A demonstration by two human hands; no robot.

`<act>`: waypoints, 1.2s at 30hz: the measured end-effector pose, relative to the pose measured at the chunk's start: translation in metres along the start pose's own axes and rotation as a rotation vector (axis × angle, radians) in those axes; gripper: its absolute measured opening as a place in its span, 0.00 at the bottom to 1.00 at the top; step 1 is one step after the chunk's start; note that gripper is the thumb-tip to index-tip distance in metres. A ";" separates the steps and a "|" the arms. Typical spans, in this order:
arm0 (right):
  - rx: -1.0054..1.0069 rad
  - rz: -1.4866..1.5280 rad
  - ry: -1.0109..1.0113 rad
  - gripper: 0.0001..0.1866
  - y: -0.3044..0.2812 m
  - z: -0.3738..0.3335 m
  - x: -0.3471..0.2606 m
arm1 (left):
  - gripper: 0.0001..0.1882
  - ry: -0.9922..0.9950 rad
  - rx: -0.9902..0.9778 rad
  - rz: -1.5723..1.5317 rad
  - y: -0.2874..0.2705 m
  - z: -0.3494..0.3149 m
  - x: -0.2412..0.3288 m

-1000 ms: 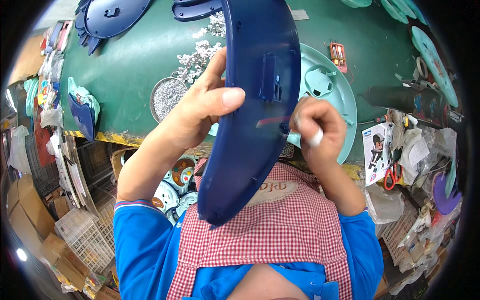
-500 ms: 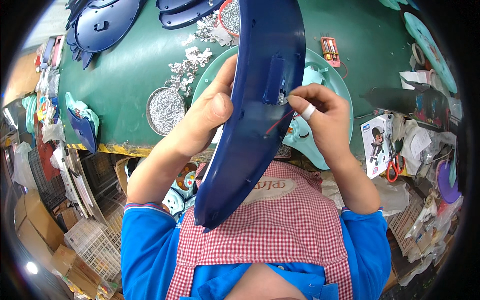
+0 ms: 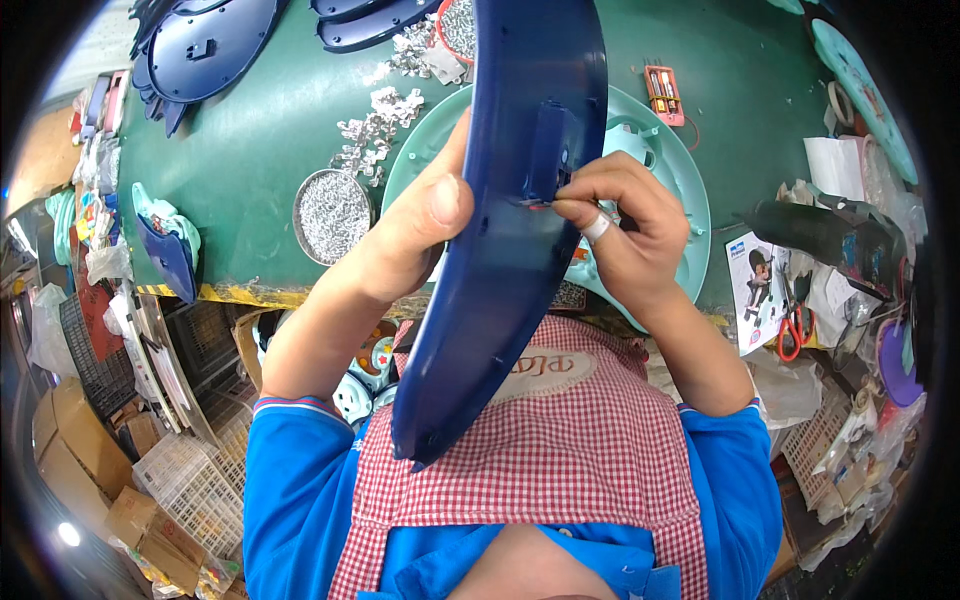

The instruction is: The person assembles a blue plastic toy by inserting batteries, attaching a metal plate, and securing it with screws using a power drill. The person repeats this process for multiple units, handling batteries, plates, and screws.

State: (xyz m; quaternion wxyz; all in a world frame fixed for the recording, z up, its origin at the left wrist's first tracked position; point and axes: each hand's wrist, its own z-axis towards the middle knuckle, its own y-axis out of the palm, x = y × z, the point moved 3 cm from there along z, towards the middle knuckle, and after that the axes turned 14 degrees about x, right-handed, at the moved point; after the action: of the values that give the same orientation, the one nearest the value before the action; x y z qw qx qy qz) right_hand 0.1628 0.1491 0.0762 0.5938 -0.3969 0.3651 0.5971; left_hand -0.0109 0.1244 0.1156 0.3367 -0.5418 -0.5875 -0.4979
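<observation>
Left hand (image 3: 415, 235) clamps blue panel (image 3: 510, 230) held upright above desk (image 3: 260, 150) near edge, long axis toward chest | right hand (image 3: 615, 225) nearer socket, pinching, perhaps, a small pin.

Single head view, fisheye, looking steeply down from close above the green table (image 3: 260, 170); table occupies upper frame, wearer's chest below it. No second view to overlap.

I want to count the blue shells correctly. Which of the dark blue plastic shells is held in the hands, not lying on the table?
The long dark blue shell at the picture's centre, gripped by the left hand; the other blue shells lie flat on the green table, upper left.
</observation>
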 end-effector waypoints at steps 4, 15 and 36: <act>0.036 0.102 0.087 0.06 0.000 -0.007 0.009 | 0.60 -0.005 -0.022 -0.078 0.002 -0.004 -0.001; -0.106 0.037 -0.065 0.07 0.002 -0.005 0.001 | 0.49 -0.102 0.039 -0.115 -0.005 -0.011 0.004; -0.026 -0.383 -0.479 0.15 -0.024 -0.004 -0.004 | 0.55 -0.021 0.130 -0.116 0.014 -0.015 0.000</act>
State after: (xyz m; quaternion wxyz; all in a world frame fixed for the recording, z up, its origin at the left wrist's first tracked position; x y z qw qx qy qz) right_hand 0.1872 0.1446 0.0789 0.7596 -0.3141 0.1256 0.5555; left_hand 0.0002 0.1093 0.1228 0.3356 -0.4889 -0.6524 -0.4718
